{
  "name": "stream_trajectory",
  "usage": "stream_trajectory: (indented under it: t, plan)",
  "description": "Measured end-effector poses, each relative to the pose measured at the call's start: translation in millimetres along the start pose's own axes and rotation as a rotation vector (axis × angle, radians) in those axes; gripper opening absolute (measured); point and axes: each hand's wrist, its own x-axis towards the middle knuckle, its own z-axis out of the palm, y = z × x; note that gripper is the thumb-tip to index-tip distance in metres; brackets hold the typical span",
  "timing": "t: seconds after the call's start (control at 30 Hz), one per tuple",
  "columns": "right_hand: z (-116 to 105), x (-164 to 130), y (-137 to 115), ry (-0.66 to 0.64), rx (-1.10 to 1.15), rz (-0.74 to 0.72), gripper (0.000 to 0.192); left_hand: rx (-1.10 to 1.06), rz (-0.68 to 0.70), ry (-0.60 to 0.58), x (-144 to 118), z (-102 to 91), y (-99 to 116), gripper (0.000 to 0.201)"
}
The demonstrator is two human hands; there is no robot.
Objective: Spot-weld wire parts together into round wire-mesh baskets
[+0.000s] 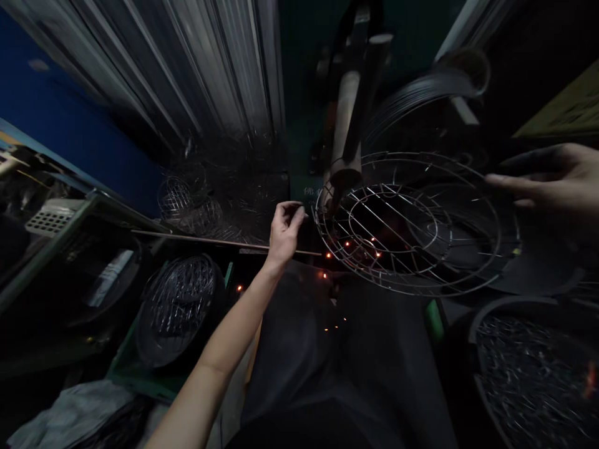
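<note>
A round wire rack [393, 271] of concentric rings and cross wires sits tilted under the cylindrical metal head [346, 171] of a machine. My left hand [284, 229] is beside the rack's left rim, thumb and fingers pinched together. Whether a small piece is between those fingertips I cannot make out. At the rack's right rim is my right hand [559, 178], its fingers stretched and apart, one fingertip at the outer wire. Contact there is unclear in the blur. Several orange sparks [347, 244] glow below the rack, above the dark cloth [327, 362] on my lap.
A tub of short metal pieces [538, 374] stands at lower right. At left, a dark round container holds bent wires [182, 296]. Wire parts [187, 206] are piled behind a thin bar [210, 240]. A wire coil [421, 90] is behind the rack.
</note>
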Motion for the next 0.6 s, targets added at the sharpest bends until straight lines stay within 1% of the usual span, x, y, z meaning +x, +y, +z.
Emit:
stream_trajectory:
  t: [0.07,0.13,0.23,0.3,0.43,0.53,0.6]
  plan:
    - [-1.8,-8.6,-14.0,0.014,-0.012,0.032,0.038,-0.065,-0.056,-0.017,-7.5,-2.7,15.3,0.029]
    - [-3.2,-19.1,-23.5,0.024,-0.003,0.062,0.033,-0.119,-0.089,-0.076,-8.6,-2.4,27.9,0.036]
    - [-5.0,-35.7,-24.5,-0.006,0.062,0.146,0.02,-0.236,-0.197,-0.139,0.3,-1.7,36.4,0.044]
    - [-5.2,-46.1,-15.1,-0.047,0.146,0.191,0.021,-0.274,-0.249,-0.193,8.1,-3.5,36.9,0.043]
    - [-1.0,-63.7,14.7,-0.075,0.319,0.243,0.024,-0.268,-0.215,-0.293,16.5,-10.5,37.3,0.04]
    - [3.0,-75.7,30.2,-0.094,0.432,0.31,0.033,-0.234,-0.22,-0.317,17.9,-14.8,38.6,0.037]
    - [3.7,-82.5,34.7,-0.11,0.465,0.309,0.039,-0.233,-0.228,-0.325,18.3,-16.3,38.0,0.035]
